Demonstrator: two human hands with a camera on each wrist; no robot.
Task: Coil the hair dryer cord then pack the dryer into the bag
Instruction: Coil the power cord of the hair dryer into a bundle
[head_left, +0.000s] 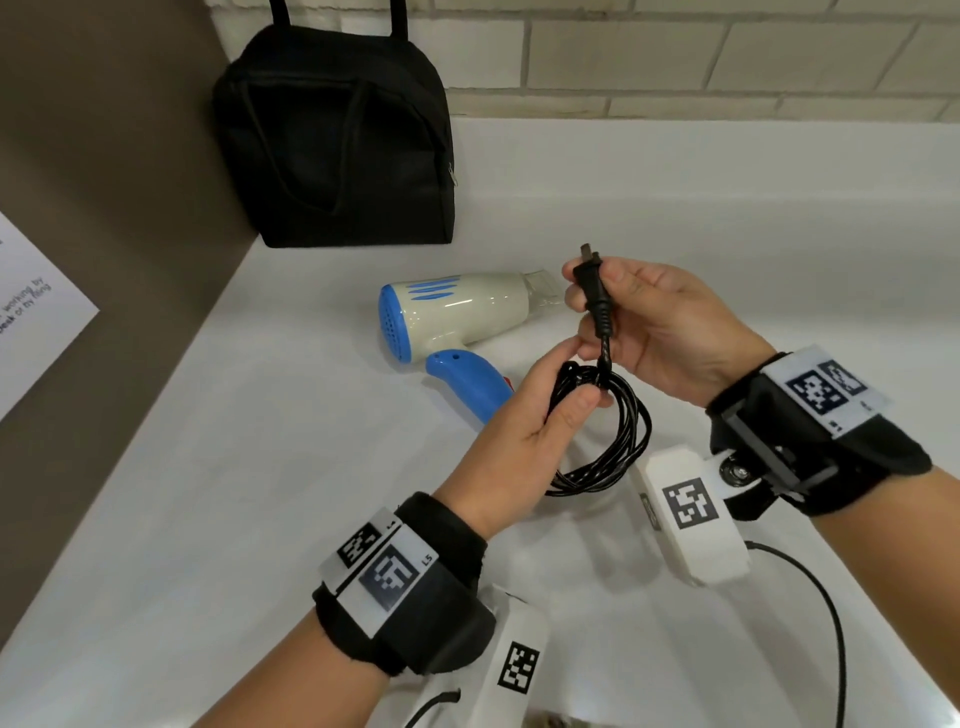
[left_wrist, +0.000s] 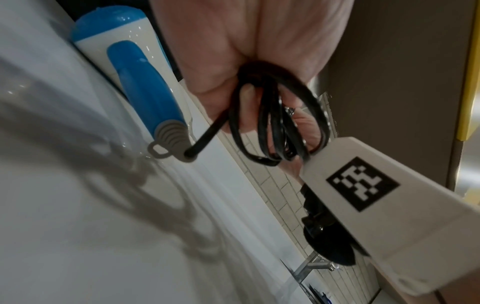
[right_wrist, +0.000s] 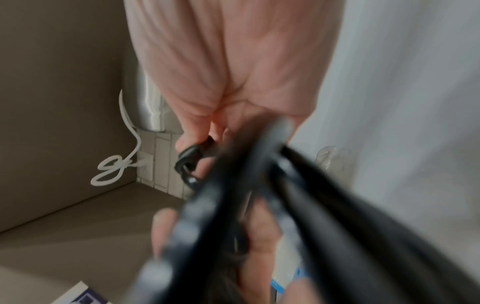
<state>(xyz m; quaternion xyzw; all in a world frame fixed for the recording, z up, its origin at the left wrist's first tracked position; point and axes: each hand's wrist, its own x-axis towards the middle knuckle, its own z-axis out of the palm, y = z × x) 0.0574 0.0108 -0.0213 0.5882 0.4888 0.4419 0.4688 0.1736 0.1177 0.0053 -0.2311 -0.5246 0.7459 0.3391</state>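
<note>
A white and blue hair dryer lies on its side on the white counter, nozzle pointing right. Its black cord is wound into a coil that my left hand pinches at the top between thumb and fingers, just right of the blue handle. My right hand holds the black plug upright above the coil, prongs up. In the left wrist view the coil hangs from my fingers and the cord runs into the handle. A black bag stands at the back left.
A brown wall runs along the counter's left side with a white paper sheet on it. Tiled wall rises behind. A thin black cable from the wrist gear lies at the front right.
</note>
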